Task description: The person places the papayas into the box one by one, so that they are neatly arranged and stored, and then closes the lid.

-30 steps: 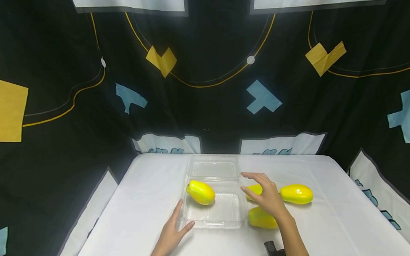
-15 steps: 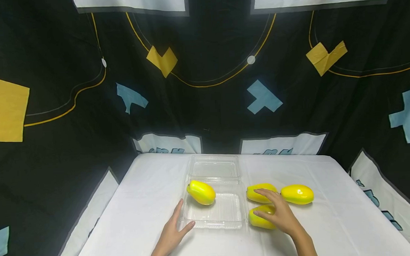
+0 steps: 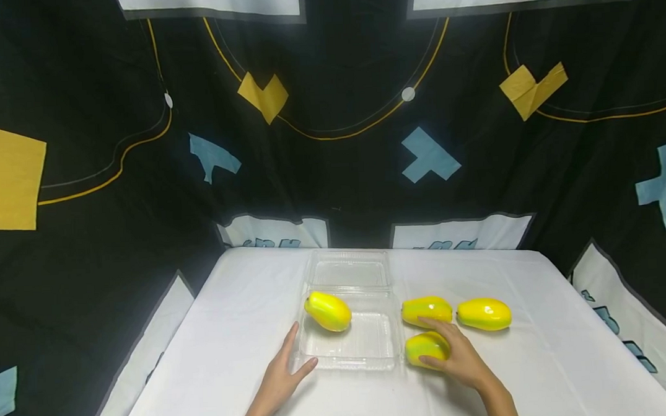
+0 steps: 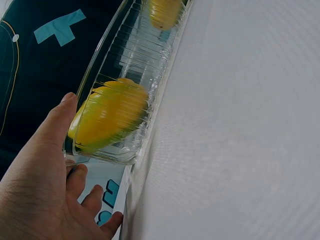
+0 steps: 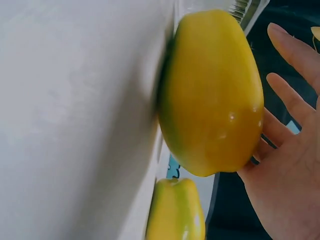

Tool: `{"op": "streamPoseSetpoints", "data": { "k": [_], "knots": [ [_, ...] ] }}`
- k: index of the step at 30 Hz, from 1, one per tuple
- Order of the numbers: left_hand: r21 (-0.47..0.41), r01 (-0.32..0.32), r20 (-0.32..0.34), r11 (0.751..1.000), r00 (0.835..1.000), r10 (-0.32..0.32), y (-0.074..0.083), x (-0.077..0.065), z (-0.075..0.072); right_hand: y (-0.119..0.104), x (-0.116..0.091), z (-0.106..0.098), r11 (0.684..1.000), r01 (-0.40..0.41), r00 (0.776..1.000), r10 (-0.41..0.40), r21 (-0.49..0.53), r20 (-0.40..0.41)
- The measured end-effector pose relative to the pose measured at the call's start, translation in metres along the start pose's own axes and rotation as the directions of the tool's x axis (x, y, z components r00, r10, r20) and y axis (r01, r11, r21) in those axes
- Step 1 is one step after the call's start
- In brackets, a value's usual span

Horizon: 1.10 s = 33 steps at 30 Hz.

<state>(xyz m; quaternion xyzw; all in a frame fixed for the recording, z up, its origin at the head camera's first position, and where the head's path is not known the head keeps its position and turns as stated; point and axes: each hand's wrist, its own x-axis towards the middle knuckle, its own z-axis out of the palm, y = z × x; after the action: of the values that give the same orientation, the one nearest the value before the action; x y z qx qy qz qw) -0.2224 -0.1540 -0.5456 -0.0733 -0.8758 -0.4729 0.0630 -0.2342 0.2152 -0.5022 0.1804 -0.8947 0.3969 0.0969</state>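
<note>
A clear plastic clamshell box (image 3: 348, 360) lies unfolded on the table, with one yellow papaya (image 3: 327, 311) in the left of its tray. My left hand (image 3: 276, 378) is at the box's near left corner, thumb and fingers spread; the left wrist view shows the thumb tip (image 4: 69, 100) right at the wall. My right hand (image 3: 459, 354) reaches over the right side of a green-tinged papaya (image 3: 425, 348) right of the box. In the right wrist view its fingers (image 5: 290, 97) extend loosely beside that papaya (image 5: 212, 95), not curled round it.
Two more papayas, one behind the right hand (image 3: 427, 309) and another farther right (image 3: 484, 314), lie on the white-covered table (image 3: 562, 353). The box's lid (image 3: 348, 272) lies flat toward the back. A dark patterned curtain (image 3: 331, 171) stands behind the table.
My right hand has come down and toward me from above the back papaya to the near one, uncovering the back one. The left hand has stayed at the box's corner.
</note>
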Motion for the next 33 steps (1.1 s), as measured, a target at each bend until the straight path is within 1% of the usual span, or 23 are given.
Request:
{"op": "streamPoseSetpoints", "data": {
  "k": [6, 12, 15, 22, 28, 33],
  "knots": [
    [0.004, 0.000, 0.000, 1.000, 1.000, 0.000, 0.000, 0.000, 0.000, 0.004, -0.002, 0.002, 0.999, 0.046, 0.999, -0.045, -0.020, 0.004],
    [0.004, 0.000, -0.004, 1.000, 1.000, 0.000, 0.000, 0.000, 0.000, 0.008, -0.004, 0.004, 0.996, 0.074, 0.997, -0.072, -0.052, 0.032],
    [0.006, 0.000, -0.005, 1.000, 1.000, 0.000, 0.000, 0.001, 0.000, 0.010, -0.006, 0.004, 0.995, 0.066, 0.997, -0.062, -0.074, 0.051],
    [-0.004, -0.001, -0.012, 1.000, 1.000, 0.001, 0.001, 0.001, 0.000, 0.011, -0.008, 0.002, 0.997, 0.020, 0.997, -0.015, -0.073, 0.075],
    [-0.007, 0.008, -0.004, 1.000, 1.000, -0.008, 0.003, 0.001, 0.000, 0.012, -0.012, 0.000, 0.998, -0.008, 0.998, 0.012, -0.061, 0.068],
    [0.000, 0.018, 0.007, 1.000, 1.000, -0.018, 0.002, 0.001, -0.001, 0.012, -0.014, -0.003, 0.999, -0.026, 0.999, 0.028, -0.038, 0.045]
  ]
}}
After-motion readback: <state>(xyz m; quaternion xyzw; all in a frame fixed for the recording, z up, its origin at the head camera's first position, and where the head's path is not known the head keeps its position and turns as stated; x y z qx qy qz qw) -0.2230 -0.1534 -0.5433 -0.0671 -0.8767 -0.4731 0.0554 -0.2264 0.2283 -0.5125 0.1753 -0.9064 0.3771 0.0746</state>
